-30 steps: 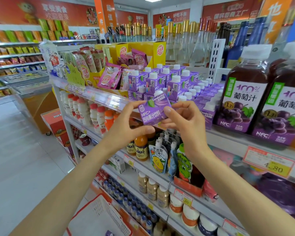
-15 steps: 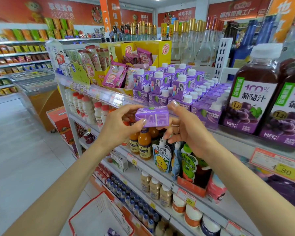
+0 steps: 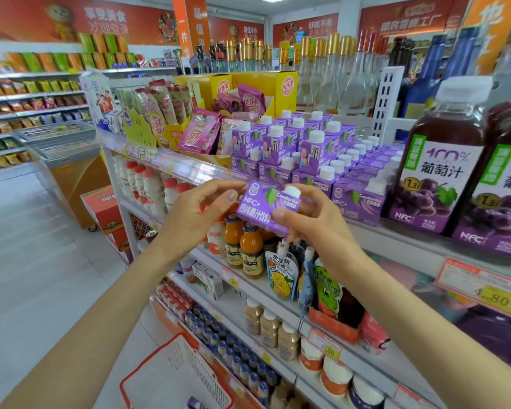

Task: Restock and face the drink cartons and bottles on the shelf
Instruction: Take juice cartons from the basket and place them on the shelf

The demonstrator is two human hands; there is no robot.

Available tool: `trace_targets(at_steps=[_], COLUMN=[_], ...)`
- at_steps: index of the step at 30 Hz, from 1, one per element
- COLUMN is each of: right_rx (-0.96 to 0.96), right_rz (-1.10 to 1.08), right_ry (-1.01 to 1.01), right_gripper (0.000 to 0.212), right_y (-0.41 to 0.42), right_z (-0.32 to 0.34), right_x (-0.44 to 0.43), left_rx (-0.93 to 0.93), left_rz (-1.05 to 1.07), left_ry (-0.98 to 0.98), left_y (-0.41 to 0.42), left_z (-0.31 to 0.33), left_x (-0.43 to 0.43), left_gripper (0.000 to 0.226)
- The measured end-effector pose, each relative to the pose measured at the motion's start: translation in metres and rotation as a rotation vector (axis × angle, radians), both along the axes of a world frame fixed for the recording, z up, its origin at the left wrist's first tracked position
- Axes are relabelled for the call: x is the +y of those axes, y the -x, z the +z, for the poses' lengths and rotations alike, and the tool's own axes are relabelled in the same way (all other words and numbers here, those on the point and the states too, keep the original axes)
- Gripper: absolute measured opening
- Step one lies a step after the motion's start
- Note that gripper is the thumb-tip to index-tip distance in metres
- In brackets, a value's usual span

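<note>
While rows of purple cartons (image 3: pixel 292 152) already stand faced on the top shelf (image 3: pixel 396 240) beside the grape juice bottles (image 3: pixel 437 172), my left hand (image 3: pixel 201 211) and right hand (image 3: pixel 310 222) pinch one more carton (image 3: pixel 267 209), tilted just before its front edge, not yet placed

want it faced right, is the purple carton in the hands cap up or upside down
Cap up, slightly tilted: the purple carton has its white cap on top, label reading right way up.
</note>
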State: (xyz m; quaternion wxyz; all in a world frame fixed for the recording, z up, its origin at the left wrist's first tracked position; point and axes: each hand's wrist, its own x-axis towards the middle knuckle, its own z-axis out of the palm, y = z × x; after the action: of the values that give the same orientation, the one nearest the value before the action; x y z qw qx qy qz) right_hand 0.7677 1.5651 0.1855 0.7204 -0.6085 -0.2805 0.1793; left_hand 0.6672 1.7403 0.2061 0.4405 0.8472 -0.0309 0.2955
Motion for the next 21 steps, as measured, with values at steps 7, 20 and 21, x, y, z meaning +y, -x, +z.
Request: trace_targets(at_steps=[7, 20, 21], right_rx=[-0.493, -0.744, -0.805], right_rz=[-0.182, -0.148, -0.176], right_ry=[0.065, 0.321, 0.39], right_gripper=[0.051, 0.041, 0.041], right_y=[0.002, 0.003, 0.004], right_z=[-0.01, 0.009, 0.015], right_x=[0.0, 0.001, 0.002], left_rx=[0.073, 0.014, 0.009], left_rz=[0.031, -0.004, -0.009], left_ry=[-0.027, -0.186, -0.213], left_y=[-0.006, -0.008, -0.01], left_z=[-0.011, 0.01, 0.013], left_x=[0.001, 0.003, 0.003], left_gripper=[0.039, 0.043, 0.041])
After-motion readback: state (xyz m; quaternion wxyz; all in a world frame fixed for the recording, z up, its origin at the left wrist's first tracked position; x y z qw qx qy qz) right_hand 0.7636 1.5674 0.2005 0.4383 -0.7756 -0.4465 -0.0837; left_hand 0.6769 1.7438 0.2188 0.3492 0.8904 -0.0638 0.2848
